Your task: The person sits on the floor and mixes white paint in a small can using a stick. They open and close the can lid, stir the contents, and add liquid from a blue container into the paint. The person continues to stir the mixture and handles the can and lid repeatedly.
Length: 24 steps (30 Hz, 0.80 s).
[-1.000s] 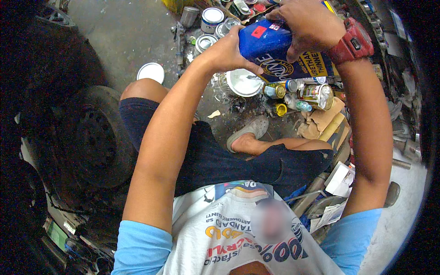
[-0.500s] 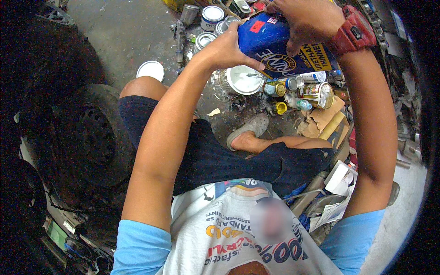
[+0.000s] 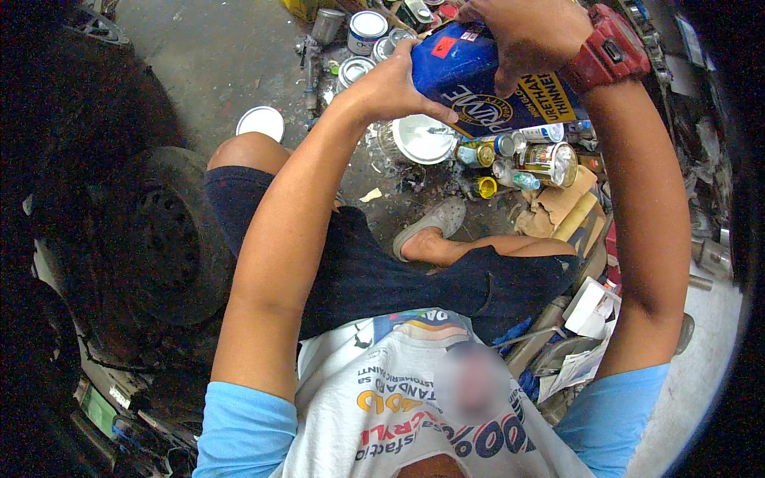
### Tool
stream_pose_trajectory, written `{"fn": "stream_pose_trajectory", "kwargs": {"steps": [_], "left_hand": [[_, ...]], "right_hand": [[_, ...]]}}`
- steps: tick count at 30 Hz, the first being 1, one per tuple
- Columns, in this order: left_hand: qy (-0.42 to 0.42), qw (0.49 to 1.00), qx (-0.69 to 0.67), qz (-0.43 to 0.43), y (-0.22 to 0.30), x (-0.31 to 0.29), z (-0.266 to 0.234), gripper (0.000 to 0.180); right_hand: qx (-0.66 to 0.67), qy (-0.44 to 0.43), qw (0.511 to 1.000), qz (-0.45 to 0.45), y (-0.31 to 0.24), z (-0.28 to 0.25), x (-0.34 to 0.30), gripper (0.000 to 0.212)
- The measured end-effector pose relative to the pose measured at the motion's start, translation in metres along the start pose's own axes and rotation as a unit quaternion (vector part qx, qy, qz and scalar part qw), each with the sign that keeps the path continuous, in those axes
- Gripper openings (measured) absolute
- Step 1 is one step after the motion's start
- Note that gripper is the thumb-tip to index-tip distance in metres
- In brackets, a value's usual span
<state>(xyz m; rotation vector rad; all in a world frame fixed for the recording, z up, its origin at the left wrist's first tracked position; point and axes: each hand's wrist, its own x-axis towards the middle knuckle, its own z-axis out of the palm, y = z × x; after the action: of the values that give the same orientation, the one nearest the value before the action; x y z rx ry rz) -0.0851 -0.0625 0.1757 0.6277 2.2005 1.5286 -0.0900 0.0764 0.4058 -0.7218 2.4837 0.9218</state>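
Left hand (image 3: 394,86), right hand (image 3: 542,40): both gripping blue can (image 3: 458,72) | can: raised over cluttered floor (image 3: 215,64) | around: white-topped tub (image 3: 424,142) below, tin (image 3: 367,32) leftward, torn cardboard (image 3: 562,205) and small containers (image 3: 551,165) crowding right

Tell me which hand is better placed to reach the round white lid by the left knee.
Left, probably. The left hand is nearer the white lid; the right hand is farther across the blue can. Both hold the can, so the left would have to let go first.
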Motion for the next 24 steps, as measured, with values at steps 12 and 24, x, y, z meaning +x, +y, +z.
{"fn": "stream_pose_trajectory", "kwargs": {"steps": [12, 24], "left_hand": [[0.002, 1.000, -0.021, 0.021, -0.008, -0.001, 0.005, 0.140], [-0.063, 0.996, 0.058, 0.006, -0.010, 0.003, -0.004, 0.155]], "right_hand": [[-0.012, 0.011, 0.999, 0.040, -0.003, 0.018, 0.010, 0.040], [0.036, -0.003, 0.999, 0.036, 0.005, 0.062, 0.018, 0.030]]}}
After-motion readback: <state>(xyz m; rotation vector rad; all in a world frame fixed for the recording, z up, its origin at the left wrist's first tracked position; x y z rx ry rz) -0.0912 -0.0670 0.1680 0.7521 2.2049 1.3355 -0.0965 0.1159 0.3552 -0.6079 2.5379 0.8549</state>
